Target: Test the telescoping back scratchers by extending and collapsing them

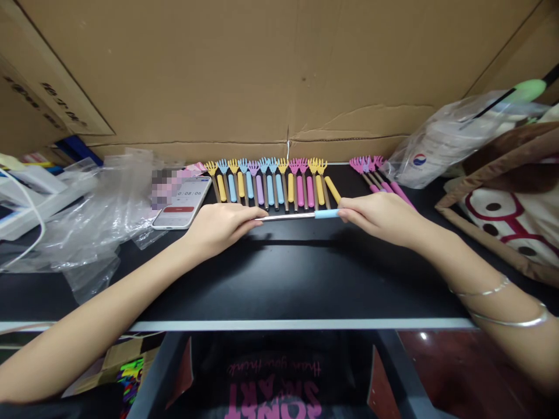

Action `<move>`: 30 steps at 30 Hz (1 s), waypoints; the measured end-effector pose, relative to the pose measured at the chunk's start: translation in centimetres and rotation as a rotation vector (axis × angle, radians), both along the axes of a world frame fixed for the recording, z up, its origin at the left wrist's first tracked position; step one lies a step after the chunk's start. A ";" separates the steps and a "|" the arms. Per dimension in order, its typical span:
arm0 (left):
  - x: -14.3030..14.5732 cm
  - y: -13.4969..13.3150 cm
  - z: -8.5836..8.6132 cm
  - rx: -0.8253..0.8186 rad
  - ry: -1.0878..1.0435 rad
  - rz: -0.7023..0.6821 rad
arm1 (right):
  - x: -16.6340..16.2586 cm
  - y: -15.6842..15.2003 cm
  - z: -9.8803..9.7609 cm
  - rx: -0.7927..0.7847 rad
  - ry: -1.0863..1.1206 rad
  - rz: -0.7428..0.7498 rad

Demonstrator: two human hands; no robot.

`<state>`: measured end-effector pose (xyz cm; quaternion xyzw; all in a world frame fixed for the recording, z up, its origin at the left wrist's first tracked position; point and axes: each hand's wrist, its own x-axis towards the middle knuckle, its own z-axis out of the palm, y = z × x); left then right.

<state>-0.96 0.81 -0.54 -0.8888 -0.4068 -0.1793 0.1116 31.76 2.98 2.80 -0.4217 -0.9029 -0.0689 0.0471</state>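
Observation:
I hold a telescopic back scratcher [301,215] level above the black table [279,279]. Its silver rod is partly drawn out. My left hand [220,227] is closed round the rod's left end, whose claw head is hidden in the fingers. My right hand [378,214] pinches the light-blue grip on the right. Just behind, a row of several collapsed scratchers [271,181] with yellow, blue, purple and pink grips lies side by side, claw heads pointing away. A few pink ones [379,173] lie apart to the right.
A phone [183,201] showing a timer lies left of the row. Crumpled clear plastic bags [91,215] cover the left side. A plastic bag [441,145] and a cloth bag [506,215] sit at the right. Cardboard [279,75] walls the back.

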 end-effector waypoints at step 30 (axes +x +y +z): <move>0.1 0.3 -0.3 -0.011 -0.005 -0.019 | -0.2 -0.2 0.0 -0.006 -0.041 0.000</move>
